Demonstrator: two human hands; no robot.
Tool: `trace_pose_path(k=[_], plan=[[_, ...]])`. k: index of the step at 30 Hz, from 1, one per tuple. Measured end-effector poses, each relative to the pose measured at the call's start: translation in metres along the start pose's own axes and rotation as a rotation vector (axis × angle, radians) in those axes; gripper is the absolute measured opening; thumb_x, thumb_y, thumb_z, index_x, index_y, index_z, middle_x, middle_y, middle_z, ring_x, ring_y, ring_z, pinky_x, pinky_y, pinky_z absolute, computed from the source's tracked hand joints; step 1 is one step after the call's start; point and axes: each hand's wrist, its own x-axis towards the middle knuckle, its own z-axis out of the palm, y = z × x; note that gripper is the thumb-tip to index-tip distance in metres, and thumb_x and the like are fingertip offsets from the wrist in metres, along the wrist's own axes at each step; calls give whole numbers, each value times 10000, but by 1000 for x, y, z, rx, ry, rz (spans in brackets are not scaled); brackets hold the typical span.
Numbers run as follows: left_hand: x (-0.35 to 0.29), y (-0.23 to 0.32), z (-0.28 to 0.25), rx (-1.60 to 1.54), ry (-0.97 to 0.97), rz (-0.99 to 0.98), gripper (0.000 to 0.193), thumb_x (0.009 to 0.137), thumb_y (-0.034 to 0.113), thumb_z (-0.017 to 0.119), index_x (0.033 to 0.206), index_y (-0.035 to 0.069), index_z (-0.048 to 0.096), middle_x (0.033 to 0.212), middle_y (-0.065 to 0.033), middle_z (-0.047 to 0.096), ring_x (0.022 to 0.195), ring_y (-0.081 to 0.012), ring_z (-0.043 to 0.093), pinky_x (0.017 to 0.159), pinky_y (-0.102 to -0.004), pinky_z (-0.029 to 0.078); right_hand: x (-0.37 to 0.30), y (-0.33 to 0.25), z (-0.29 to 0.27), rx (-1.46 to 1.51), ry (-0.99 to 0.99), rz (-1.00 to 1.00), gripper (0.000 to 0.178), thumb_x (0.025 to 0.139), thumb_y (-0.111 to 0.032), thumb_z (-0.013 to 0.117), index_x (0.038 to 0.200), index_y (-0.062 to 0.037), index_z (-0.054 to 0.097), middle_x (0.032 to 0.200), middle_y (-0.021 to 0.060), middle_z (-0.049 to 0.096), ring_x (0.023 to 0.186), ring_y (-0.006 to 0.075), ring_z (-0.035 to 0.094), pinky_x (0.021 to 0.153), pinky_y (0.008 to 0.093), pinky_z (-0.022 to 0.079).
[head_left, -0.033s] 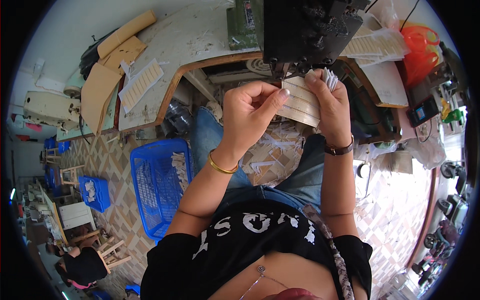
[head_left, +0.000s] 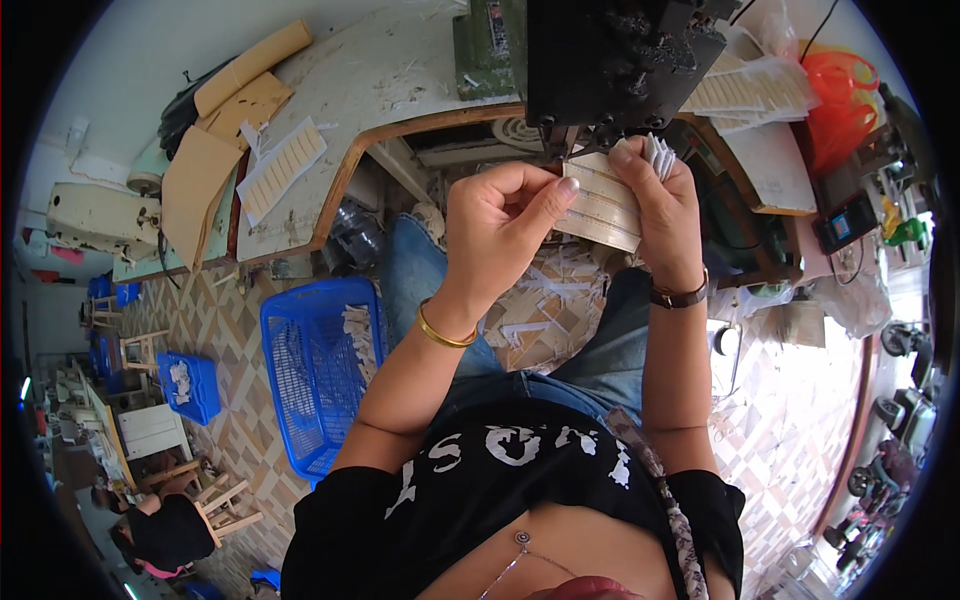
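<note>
A cream sheet with evenly spaced darker stripes point(head_left: 602, 212) is stretched between my hands, right below the head of a black machine point(head_left: 615, 75). My left hand point(head_left: 505, 218) pinches its left edge, thumb on top. At the right edge my right hand point(head_left: 657, 205) grips the sheet under the thumb. Several folded white pieces point(head_left: 660, 157) stick up between that hand's thumb and fingers. The sheet's far edge lies close to the small metal parts under the machine head; whether they touch it I cannot tell.
The worktable point(head_left: 350, 95) curves around the machine, with a striped sheet point(head_left: 284, 172) and brown card point(head_left: 200, 205) on its left. More striped sheets point(head_left: 755, 90) lie right, near a red bag point(head_left: 838, 105). A blue basket point(head_left: 310, 400) stands left of my legs; scraps point(head_left: 545, 310) litter the floor.
</note>
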Motion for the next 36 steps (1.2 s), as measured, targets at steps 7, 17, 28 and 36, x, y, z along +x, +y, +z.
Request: trace_pose_path(k=[7, 17, 28, 36], plan=[[-3, -2, 3, -20, 66, 36, 158, 813, 105, 652, 723, -22, 624, 561, 12, 561, 516, 0, 452, 450, -153, 335, 12, 0, -4, -29, -104, -60, 128, 844, -129, 584, 793, -12, 600, 675, -31, 567, 591, 21, 474, 526, 190, 390], [4, 6, -9, -128, 160, -36, 124, 827, 87, 633, 775, -24, 614, 647, 23, 558, 562, 5, 432, 489, -142, 324, 21, 12, 7, -98, -273, -258, 175, 874, -172, 582, 892, 0, 607, 754, -23, 600, 666, 26, 496, 577, 198, 420], [6, -15, -1, -69, 346, 257, 126, 829, 77, 630, 751, -17, 598, 644, 36, 549, 569, 7, 420, 507, -145, 333, -20, 21, 16, -9, 13, -291, 282, 781, -21, 654, 761, -102, 385, 720, -21, 478, 535, 13, 379, 434, 163, 287], [2, -22, -18, -63, 446, 297, 114, 831, 57, 615, 754, -25, 592, 665, 21, 558, 586, -1, 432, 530, -148, 344, -20, 25, 38, -28, 34, -301, 318, 757, 11, 680, 744, -96, 381, 688, -21, 517, 566, 22, 423, 470, 166, 323]])
